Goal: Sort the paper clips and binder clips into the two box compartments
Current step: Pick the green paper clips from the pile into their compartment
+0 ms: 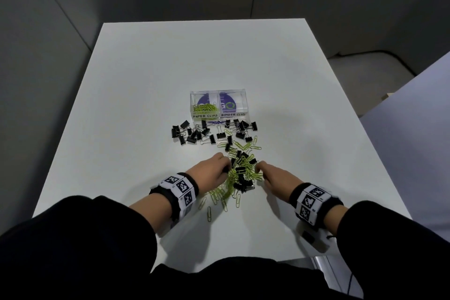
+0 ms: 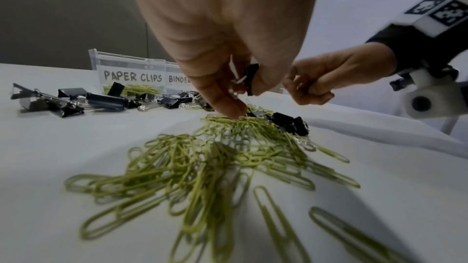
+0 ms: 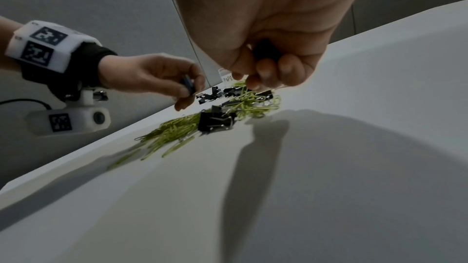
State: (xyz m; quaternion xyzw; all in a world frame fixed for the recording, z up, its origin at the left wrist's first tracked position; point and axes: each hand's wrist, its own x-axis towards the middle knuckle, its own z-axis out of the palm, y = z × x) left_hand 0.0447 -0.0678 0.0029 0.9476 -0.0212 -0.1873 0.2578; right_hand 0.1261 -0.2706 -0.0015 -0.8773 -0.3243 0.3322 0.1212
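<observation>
A clear two-compartment box stands mid-table, labelled PAPER CLIPS on the left and BINDER CLIPS on the right. Green paper clips lie in the left compartment; the right one looks empty. A mixed pile of green paper clips and black binder clips lies between my hands. My left hand reaches into the pile's left side with a black binder clip held in its curled fingers. My right hand hovers at the pile's right side, fingers curled round a dark binder clip in the palm.
Loose black binder clips lie scattered in front of the box, with more to the right. Stray green paper clips spread toward me. The white table ends close behind my wrists; a second white surface stands at the right.
</observation>
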